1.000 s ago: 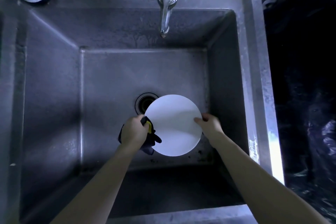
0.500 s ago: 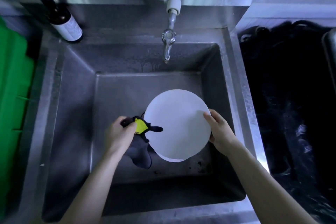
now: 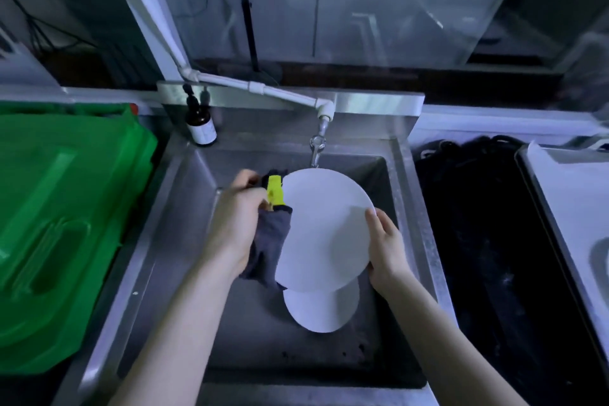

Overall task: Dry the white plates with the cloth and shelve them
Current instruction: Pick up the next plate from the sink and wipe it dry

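Sink (image 3: 403, 175), plate (image 3: 323, 227) between cloth (image 3: 270, 241), right hand (image 3: 385, 247)

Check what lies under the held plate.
A second white plate shows below the held plate, down in the sink; its upper part is covered.

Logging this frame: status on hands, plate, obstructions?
Left hand grips cloth at upper plate left edge. Right hand holds its right rim. Second plate lies in sink beneath; faucet near top edge.
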`<action>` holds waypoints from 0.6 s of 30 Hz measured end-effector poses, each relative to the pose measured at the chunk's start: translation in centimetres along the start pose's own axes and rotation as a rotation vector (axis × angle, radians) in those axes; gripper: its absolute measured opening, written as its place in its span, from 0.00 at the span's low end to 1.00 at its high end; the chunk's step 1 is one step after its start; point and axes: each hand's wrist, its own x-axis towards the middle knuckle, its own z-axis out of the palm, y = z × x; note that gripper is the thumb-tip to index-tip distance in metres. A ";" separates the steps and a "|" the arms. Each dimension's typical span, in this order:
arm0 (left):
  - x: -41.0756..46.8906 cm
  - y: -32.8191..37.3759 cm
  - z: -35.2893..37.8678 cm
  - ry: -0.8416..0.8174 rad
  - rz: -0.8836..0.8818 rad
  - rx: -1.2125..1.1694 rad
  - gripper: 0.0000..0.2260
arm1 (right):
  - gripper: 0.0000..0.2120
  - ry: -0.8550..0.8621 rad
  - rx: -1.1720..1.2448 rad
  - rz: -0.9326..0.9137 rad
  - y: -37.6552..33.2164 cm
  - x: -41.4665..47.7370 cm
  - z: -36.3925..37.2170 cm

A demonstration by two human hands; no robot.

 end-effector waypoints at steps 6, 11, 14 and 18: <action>-0.8 0.4 5.2 -0.298 0.085 0.415 0.14 | 0.14 -0.006 0.057 -0.105 -3.4 -1.6 -0.5; -2.3 0.4 4.0 -0.439 0.503 0.773 0.25 | 0.15 0.050 0.129 -0.069 -4.9 -1.2 -3.2; -4.1 -0.4 3.1 -0.374 0.847 0.959 0.22 | 0.14 0.066 0.160 -0.061 -5.9 -1.1 -3.8; -5.8 -2.5 3.6 -0.565 0.948 1.074 0.20 | 0.12 0.068 0.134 -0.091 -7.0 -0.9 -4.0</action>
